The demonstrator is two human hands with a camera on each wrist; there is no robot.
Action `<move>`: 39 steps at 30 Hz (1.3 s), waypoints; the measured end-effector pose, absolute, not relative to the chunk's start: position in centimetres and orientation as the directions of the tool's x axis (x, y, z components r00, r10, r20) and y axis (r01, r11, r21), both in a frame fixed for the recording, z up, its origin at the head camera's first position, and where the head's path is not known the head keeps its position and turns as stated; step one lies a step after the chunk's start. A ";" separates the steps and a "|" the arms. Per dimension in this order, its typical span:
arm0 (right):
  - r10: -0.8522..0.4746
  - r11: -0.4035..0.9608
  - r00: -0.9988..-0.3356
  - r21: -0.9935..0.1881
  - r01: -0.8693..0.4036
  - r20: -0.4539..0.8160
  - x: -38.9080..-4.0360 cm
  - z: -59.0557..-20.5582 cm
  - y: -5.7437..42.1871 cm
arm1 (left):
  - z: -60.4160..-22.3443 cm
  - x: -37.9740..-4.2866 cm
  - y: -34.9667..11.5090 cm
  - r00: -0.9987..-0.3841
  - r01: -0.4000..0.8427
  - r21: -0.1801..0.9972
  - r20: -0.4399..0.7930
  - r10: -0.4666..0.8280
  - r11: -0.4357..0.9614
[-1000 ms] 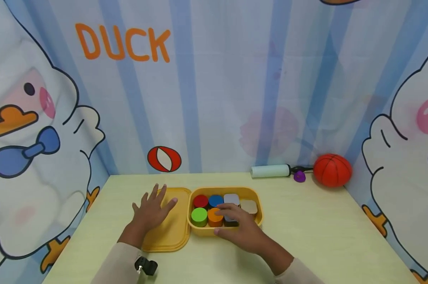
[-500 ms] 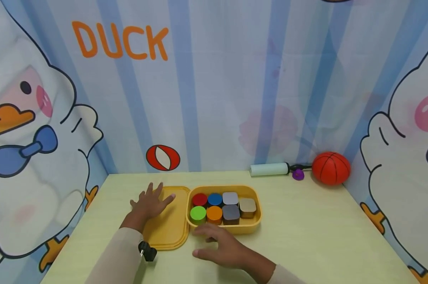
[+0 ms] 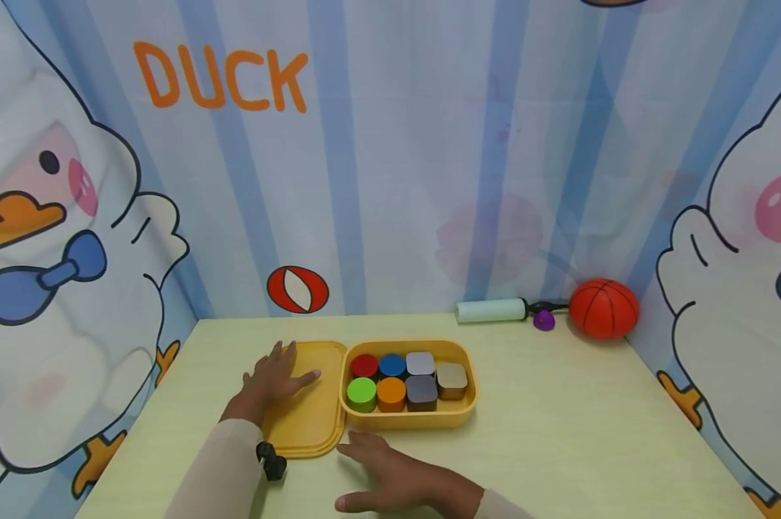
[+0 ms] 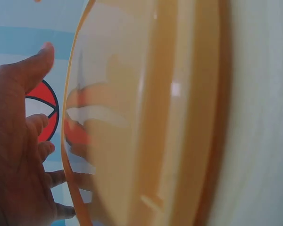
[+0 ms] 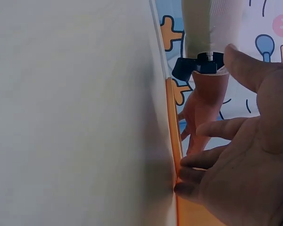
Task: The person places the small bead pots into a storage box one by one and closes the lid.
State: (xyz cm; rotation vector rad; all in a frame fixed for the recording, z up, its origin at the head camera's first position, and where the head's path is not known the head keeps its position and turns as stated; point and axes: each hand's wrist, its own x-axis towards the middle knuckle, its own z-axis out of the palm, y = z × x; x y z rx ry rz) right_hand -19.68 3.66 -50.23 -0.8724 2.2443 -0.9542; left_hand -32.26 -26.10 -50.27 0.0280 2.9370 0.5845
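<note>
My left hand (image 3: 270, 382) is over the left edge of a flat yellow lid (image 3: 313, 418), its fingers spread; in the left wrist view the palm (image 4: 12, 155) holds nothing. Beside the lid stands a yellow box (image 3: 410, 420) with rounded corners. Inside it lie round pieces with red (image 3: 364, 365), blue (image 3: 392, 365), green (image 3: 361, 393) and orange (image 3: 391, 393) tops, and squarish pieces in light grey (image 3: 420, 362), dark grey (image 3: 421, 391) and tan (image 3: 452, 378). In front of the box is my right hand (image 3: 390, 476), its loosely extended fingers near the lid's lower right corner, holding nothing.
A red ball (image 3: 604, 308) with black lines sits at the back right. Next to it lie a pale blue hand pump (image 3: 491, 311) and a small purple object (image 3: 544, 321). A duck-print curtain (image 3: 403, 158) hangs behind the table (image 3: 559, 425).
My right hand has left the box and moved toward me and a little left, past the front rim. The left hand stays over the lid, slightly lower. The pieces in the box have not moved.
</note>
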 end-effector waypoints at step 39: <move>-0.766 0.579 -0.586 -0.680 -0.451 -0.263 -20.1 -52.6 1.8 | -52.5 -31.8 -26.4 -0.998 -0.062 0.512 -0.054 -0.039 0.857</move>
